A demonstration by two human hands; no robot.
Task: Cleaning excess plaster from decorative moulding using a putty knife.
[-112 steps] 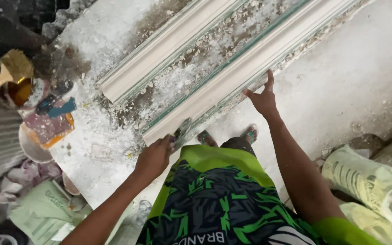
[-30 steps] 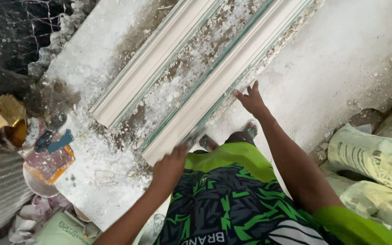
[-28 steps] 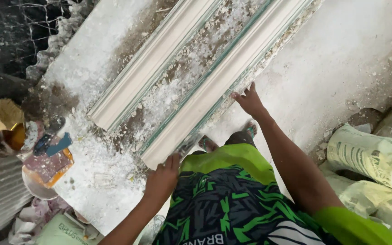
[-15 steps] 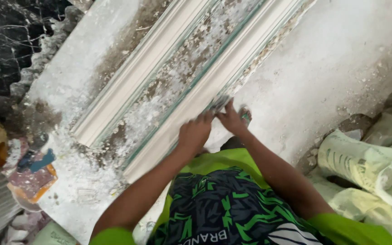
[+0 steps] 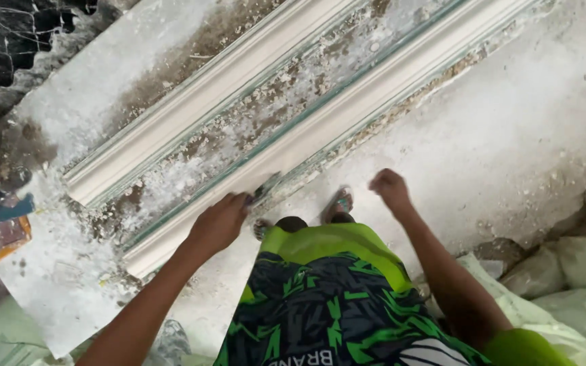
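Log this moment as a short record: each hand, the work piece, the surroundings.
left hand: grips a small flat tool, blade against the near moulding
right hand: closed in a loose fist, off the moulding, holding nothing visible
near moulding: long white strip on a board crusted with plaster crumbs
far moulding: parallel strip
right edge: pale sacks

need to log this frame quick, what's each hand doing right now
Left hand: closed around a small flat tool, its blade against the near white moulding strip.
Right hand: curled shut, empty, off the moulding above the dusty floor.
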